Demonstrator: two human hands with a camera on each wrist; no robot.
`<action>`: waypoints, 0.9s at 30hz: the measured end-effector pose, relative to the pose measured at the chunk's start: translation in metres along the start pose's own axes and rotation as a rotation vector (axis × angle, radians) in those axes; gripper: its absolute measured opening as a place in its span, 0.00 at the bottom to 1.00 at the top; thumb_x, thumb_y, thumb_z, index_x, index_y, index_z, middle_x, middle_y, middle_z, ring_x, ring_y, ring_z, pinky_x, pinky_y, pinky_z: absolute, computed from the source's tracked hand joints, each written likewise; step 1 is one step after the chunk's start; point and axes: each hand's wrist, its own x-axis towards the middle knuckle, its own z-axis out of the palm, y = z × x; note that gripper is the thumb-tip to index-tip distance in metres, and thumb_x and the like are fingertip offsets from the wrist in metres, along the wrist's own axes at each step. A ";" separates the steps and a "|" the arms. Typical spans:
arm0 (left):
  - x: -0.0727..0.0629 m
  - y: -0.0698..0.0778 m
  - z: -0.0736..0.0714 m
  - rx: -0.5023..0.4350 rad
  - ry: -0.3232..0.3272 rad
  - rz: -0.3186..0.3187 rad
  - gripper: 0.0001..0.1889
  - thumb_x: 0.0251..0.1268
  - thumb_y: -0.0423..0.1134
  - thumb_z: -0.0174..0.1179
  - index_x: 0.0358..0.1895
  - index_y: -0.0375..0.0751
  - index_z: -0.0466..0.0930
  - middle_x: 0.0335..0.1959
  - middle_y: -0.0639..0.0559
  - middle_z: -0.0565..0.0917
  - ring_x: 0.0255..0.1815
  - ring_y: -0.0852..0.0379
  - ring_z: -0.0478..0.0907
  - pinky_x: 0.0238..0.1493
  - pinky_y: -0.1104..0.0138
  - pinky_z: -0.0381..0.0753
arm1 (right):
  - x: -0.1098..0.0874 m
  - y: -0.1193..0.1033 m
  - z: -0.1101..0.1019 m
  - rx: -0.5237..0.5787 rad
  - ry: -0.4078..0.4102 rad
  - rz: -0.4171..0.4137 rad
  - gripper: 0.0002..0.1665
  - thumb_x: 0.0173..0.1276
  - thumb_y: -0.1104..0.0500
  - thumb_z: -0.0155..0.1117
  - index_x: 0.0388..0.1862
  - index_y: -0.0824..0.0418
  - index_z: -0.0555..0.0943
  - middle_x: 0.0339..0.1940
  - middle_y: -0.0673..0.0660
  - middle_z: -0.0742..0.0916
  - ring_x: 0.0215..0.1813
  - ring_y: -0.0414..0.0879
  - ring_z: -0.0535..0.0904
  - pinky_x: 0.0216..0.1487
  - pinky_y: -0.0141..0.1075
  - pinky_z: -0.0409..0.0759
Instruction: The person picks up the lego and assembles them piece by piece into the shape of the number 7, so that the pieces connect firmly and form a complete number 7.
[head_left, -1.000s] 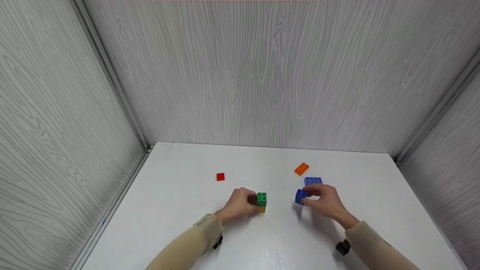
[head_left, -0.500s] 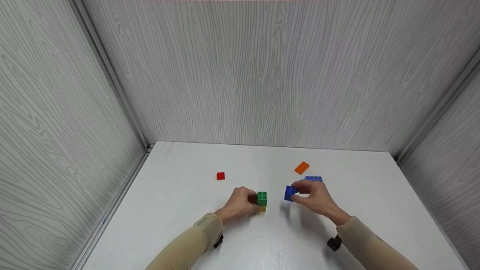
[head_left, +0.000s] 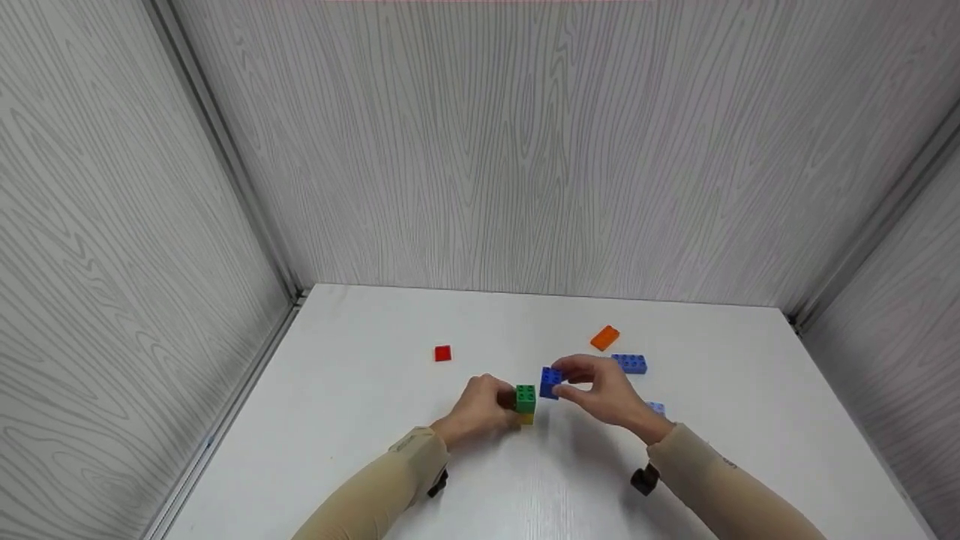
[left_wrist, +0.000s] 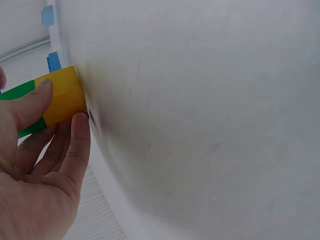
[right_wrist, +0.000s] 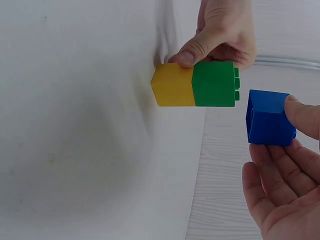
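Observation:
My left hand [head_left: 480,405] pinches a stack of two toy building bricks low on the white table. A green brick [head_left: 525,399] sits on top, and under it is a yellow brick [right_wrist: 174,86]. In the left wrist view my thumb presses the side of the yellow brick [left_wrist: 65,95]. Held between thumb and fingers of my right hand [head_left: 604,390] is a blue brick [head_left: 550,382], raised just right of the green one. From the right wrist view, a small gap separates the blue brick [right_wrist: 270,117] from the green brick's studs [right_wrist: 236,83].
A small red brick [head_left: 442,353] lies at the back left of the white table [head_left: 360,390]. Behind my right hand are a thin orange brick [head_left: 604,337] and a longer blue brick [head_left: 630,364]. Part of a light blue brick [head_left: 656,408] shows beside my right wrist.
My right hand has carried the blue brick leftward, close to the green one. The light blue brick beside the right wrist has come into view. My left hand has stayed in place.

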 end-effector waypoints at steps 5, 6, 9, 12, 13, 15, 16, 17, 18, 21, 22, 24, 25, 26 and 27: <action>-0.001 0.000 -0.002 0.003 0.009 0.047 0.11 0.67 0.31 0.79 0.51 0.42 0.96 0.44 0.53 0.95 0.46 0.56 0.85 0.68 0.49 0.90 | 0.006 -0.002 0.007 0.028 -0.023 -0.049 0.20 0.77 0.57 0.79 0.65 0.57 0.90 0.61 0.59 0.94 0.61 0.55 0.92 0.72 0.62 0.88; -0.001 0.000 -0.002 0.005 0.012 0.061 0.10 0.66 0.31 0.79 0.50 0.41 0.97 0.43 0.53 0.95 0.45 0.56 0.85 0.67 0.49 0.90 | 0.007 -0.002 0.008 0.029 -0.027 -0.056 0.20 0.77 0.57 0.79 0.65 0.57 0.90 0.61 0.59 0.94 0.61 0.55 0.92 0.72 0.62 0.88; -0.001 -0.001 -0.003 0.008 0.012 0.080 0.10 0.66 0.30 0.79 0.48 0.41 0.97 0.41 0.52 0.96 0.43 0.58 0.86 0.65 0.50 0.92 | 0.009 -0.004 0.012 0.032 -0.041 -0.060 0.20 0.77 0.58 0.78 0.65 0.57 0.90 0.61 0.59 0.94 0.61 0.55 0.92 0.72 0.61 0.87; -0.001 -0.001 -0.003 0.006 0.007 0.076 0.10 0.67 0.32 0.79 0.49 0.42 0.97 0.42 0.53 0.97 0.44 0.58 0.88 0.66 0.50 0.91 | 0.011 -0.005 0.016 0.036 -0.049 -0.043 0.20 0.77 0.57 0.79 0.65 0.55 0.90 0.61 0.57 0.94 0.62 0.54 0.92 0.73 0.62 0.86; 0.000 -0.001 -0.003 0.006 0.004 0.074 0.10 0.67 0.32 0.79 0.50 0.43 0.97 0.42 0.53 0.97 0.44 0.58 0.88 0.67 0.50 0.91 | 0.011 -0.005 0.017 0.035 -0.051 -0.045 0.20 0.77 0.57 0.78 0.65 0.55 0.90 0.61 0.57 0.94 0.62 0.55 0.92 0.73 0.62 0.86; 0.000 -0.001 -0.003 0.006 0.002 0.074 0.10 0.67 0.33 0.79 0.50 0.42 0.97 0.43 0.53 0.97 0.45 0.58 0.89 0.67 0.49 0.91 | 0.013 -0.004 0.020 0.039 -0.054 -0.050 0.20 0.77 0.57 0.79 0.65 0.55 0.90 0.61 0.57 0.94 0.62 0.55 0.92 0.73 0.63 0.86; 0.000 -0.001 -0.003 0.009 0.001 0.075 0.10 0.68 0.33 0.79 0.51 0.42 0.97 0.43 0.53 0.97 0.45 0.58 0.90 0.67 0.49 0.91 | 0.014 -0.003 0.021 0.039 -0.055 -0.059 0.20 0.77 0.58 0.79 0.65 0.56 0.90 0.61 0.58 0.94 0.62 0.56 0.92 0.73 0.63 0.86; 0.000 -0.001 -0.003 0.010 0.000 0.074 0.10 0.68 0.33 0.79 0.51 0.42 0.97 0.43 0.52 0.97 0.45 0.57 0.90 0.67 0.49 0.91 | 0.015 -0.003 0.022 0.040 -0.056 -0.067 0.21 0.77 0.58 0.79 0.66 0.56 0.90 0.61 0.58 0.94 0.62 0.56 0.92 0.73 0.63 0.86; 0.000 -0.001 -0.003 0.012 -0.002 0.071 0.10 0.68 0.33 0.78 0.51 0.42 0.97 0.44 0.52 0.97 0.45 0.57 0.90 0.67 0.49 0.91 | 0.016 -0.003 0.023 0.035 -0.059 -0.078 0.21 0.77 0.58 0.79 0.66 0.56 0.89 0.61 0.58 0.94 0.62 0.57 0.92 0.72 0.63 0.87; 0.000 -0.001 -0.003 0.015 -0.005 0.058 0.11 0.69 0.33 0.78 0.52 0.42 0.97 0.45 0.51 0.97 0.45 0.56 0.90 0.68 0.49 0.91 | 0.019 -0.003 0.025 0.024 -0.075 -0.111 0.21 0.77 0.58 0.78 0.66 0.56 0.89 0.61 0.59 0.94 0.62 0.57 0.92 0.72 0.61 0.88; 0.001 -0.002 -0.003 0.018 -0.006 0.054 0.11 0.70 0.32 0.77 0.53 0.43 0.97 0.45 0.51 0.97 0.46 0.56 0.90 0.69 0.49 0.91 | 0.020 -0.002 0.025 0.016 -0.080 -0.123 0.21 0.78 0.58 0.78 0.67 0.56 0.89 0.61 0.59 0.94 0.61 0.57 0.92 0.71 0.60 0.88; 0.001 -0.002 -0.004 0.022 -0.010 0.044 0.12 0.70 0.32 0.76 0.54 0.42 0.96 0.46 0.51 0.97 0.46 0.56 0.89 0.69 0.49 0.91 | 0.022 -0.002 0.026 -0.001 -0.090 -0.144 0.21 0.78 0.58 0.77 0.67 0.56 0.90 0.60 0.58 0.94 0.61 0.57 0.92 0.71 0.58 0.89; 0.001 -0.002 -0.004 0.024 -0.012 0.041 0.12 0.70 0.32 0.76 0.55 0.42 0.96 0.46 0.51 0.97 0.45 0.56 0.89 0.69 0.49 0.91 | 0.023 -0.002 0.025 -0.006 -0.095 -0.153 0.21 0.78 0.59 0.78 0.67 0.56 0.90 0.59 0.58 0.94 0.60 0.56 0.92 0.70 0.56 0.89; 0.002 -0.002 -0.004 0.027 -0.015 0.041 0.13 0.70 0.32 0.75 0.55 0.42 0.96 0.46 0.51 0.97 0.45 0.56 0.89 0.69 0.49 0.91 | 0.024 -0.002 0.025 -0.011 -0.098 -0.162 0.20 0.77 0.59 0.78 0.66 0.56 0.90 0.59 0.58 0.94 0.60 0.56 0.92 0.70 0.56 0.90; 0.002 -0.003 -0.004 0.031 -0.017 0.041 0.13 0.70 0.32 0.75 0.55 0.41 0.96 0.46 0.50 0.97 0.45 0.56 0.89 0.69 0.49 0.91 | 0.025 -0.002 0.025 -0.016 -0.102 -0.170 0.20 0.77 0.59 0.78 0.66 0.56 0.91 0.58 0.58 0.94 0.59 0.56 0.92 0.69 0.55 0.90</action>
